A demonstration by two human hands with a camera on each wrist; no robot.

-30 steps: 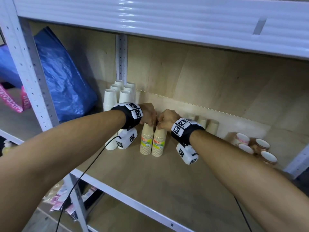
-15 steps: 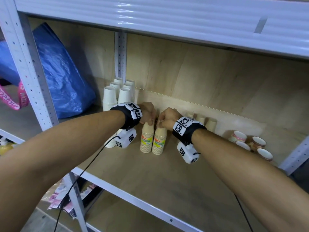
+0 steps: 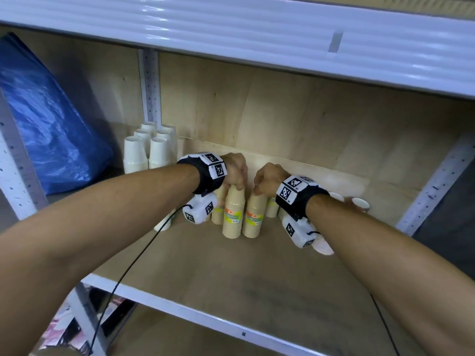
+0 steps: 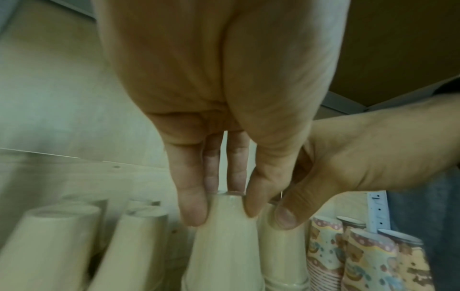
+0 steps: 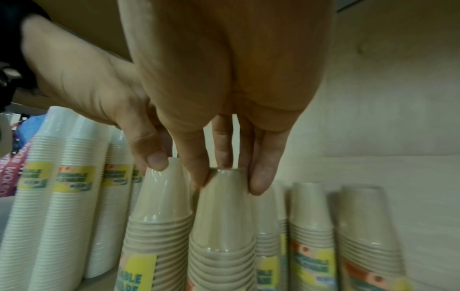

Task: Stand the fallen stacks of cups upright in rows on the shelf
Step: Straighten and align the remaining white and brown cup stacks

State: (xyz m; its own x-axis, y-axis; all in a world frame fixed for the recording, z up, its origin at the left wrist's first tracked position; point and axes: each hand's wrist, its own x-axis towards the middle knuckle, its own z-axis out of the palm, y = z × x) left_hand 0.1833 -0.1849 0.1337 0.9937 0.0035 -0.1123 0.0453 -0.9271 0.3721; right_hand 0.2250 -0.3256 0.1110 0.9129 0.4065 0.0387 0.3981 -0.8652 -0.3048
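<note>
Two tan cup stacks stand upright side by side mid-shelf, the left stack [image 3: 232, 214] [image 4: 224, 246] [image 5: 161, 206] and the right stack [image 3: 254, 217] [image 5: 221, 216] [image 4: 281, 246]. My left hand [image 3: 235, 176] [image 4: 222, 212] pinches the top of the left one from above. The top of the right one is pinched in the same way by my right hand [image 3: 266, 181] [image 5: 229, 181]. More tan stacks [image 5: 311, 216] stand behind and to the right of them. White cup stacks [image 3: 146, 150] [image 5: 49, 177] stand upright at the back left.
Patterned cups [image 3: 359, 202] [image 4: 323, 246] are at the right of the wooden shelf [image 3: 257, 278], and another stack [image 3: 322, 244] shows under my right wrist. A blue bag [image 3: 46, 124] fills the bay to the left. A white upright [image 3: 434, 188] bounds the right side.
Both hands stay on the tops of the two tan stacks and have drawn slightly apart. The head view has shifted a little.
</note>
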